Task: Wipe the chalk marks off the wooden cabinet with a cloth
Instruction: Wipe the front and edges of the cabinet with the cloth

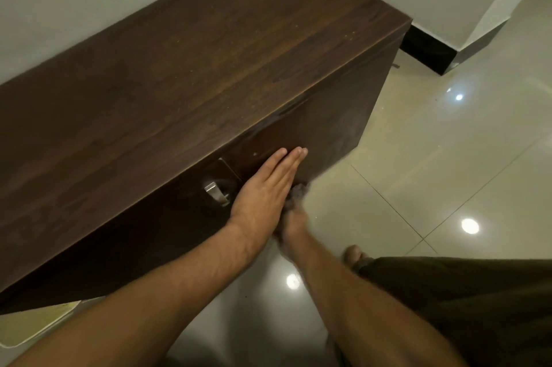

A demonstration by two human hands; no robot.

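Against the cabinet [209,52] front: left hand [263,187] pressed flat, fingers straight, together.
Cloth [298,187]: grey wad just right of it, low on the door [328,127].
Right hand [291,224]: blurred, bunched round the cloth.
Progress: wiping looks underway; pale haze [263,127] shows near the door's top edge.

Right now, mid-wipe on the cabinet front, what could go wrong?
The left hand lies flat on the cabinet front, so it may smear chalk or hide marks. The right hand, holding the cloth, is motion-blurred near the handle; the cloth may snag. Pale specks on top could be missed.
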